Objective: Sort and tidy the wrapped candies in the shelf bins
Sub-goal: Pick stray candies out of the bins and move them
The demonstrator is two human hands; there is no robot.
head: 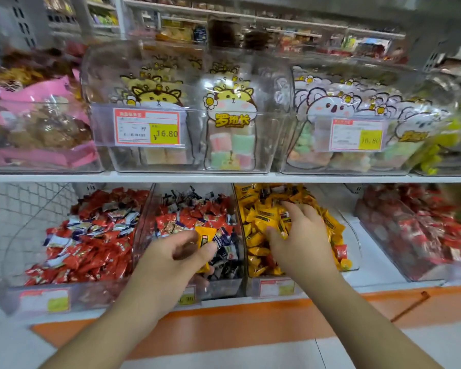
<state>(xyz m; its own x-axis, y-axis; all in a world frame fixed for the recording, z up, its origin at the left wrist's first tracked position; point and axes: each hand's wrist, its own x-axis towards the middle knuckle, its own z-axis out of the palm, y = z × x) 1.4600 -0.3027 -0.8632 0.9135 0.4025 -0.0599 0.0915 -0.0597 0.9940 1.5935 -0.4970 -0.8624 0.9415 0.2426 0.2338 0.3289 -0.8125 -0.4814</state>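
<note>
Clear plastic bins of wrapped candies line the lower shelf. My left hand (176, 255) hovers over the middle bin (225, 287) of red, dark and white candies and pinches a yellow wrapped candy (205, 237) between thumb and fingers. My right hand (297, 235) reaches into the bin of yellow candies (258, 209) just to the right, its fingers curled round a few yellow wrappers (282, 225). A few red candies (341, 251) lie among the yellow ones at that bin's right side. To the left stands another bin of red and white candies (91, 235).
A further bin of red candies (415, 230) sits at the far right. The upper shelf (224, 178) holds clear bins of bagged sweets with price tags (148, 127). An orange strip (224, 323) runs below the lower shelf's front edge. White mesh (19, 209) lies at the far left.
</note>
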